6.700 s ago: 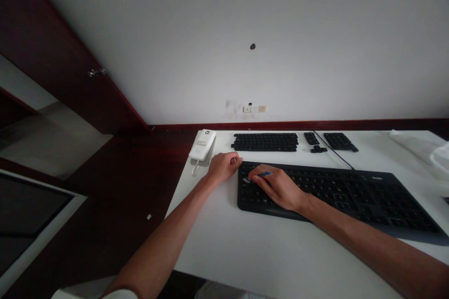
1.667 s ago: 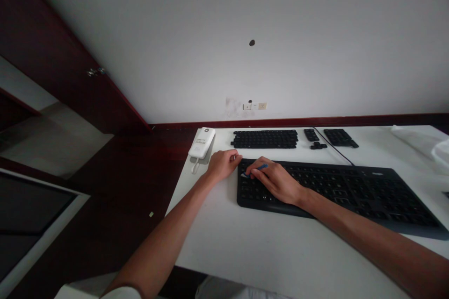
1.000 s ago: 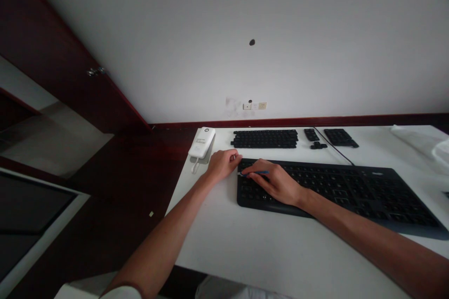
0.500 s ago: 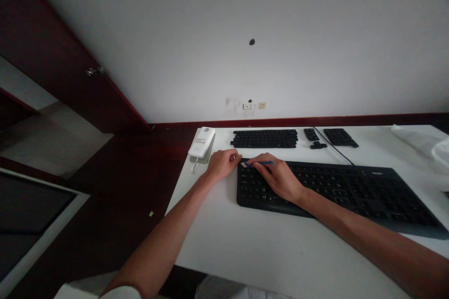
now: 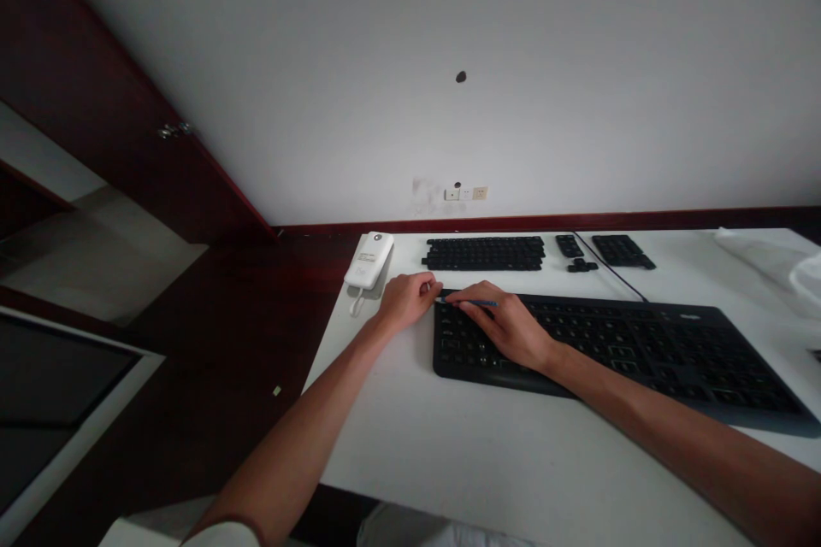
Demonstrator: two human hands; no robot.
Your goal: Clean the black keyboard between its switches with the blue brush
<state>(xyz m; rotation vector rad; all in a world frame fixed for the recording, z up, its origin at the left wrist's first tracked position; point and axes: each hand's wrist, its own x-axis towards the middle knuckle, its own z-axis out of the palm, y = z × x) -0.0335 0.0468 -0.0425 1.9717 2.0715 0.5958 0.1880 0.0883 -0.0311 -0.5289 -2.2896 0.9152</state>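
Observation:
A black keyboard [image 5: 647, 350] without its keycaps lies slanted on the white table [image 5: 385, 427]. My right hand [image 5: 513, 325] rests over its left part, fingers closed round a slim blue-handled brush [image 5: 486, 303]. The brush's pale tip points left, at the keyboard's upper left corner. Against that same corner my left hand [image 5: 407, 301] is curled, its thumb and fingertips closed on the keyboard's edge. The wrist of this hand lies low beside the keyboard.
Black keycaps [image 5: 484, 254] lie in rows behind the keyboard, with smaller groups of keycaps [image 5: 616, 250] to the right. A cable [image 5: 609, 267] runs between them. A white power bank [image 5: 370, 261] stands at the table's left edge. White plastic [image 5: 763, 261] lies at the right.
The brush has turned slightly in my right hand, and less of its white end shows. The right fingertips have shifted a little to the left. My left hand stays where it was.

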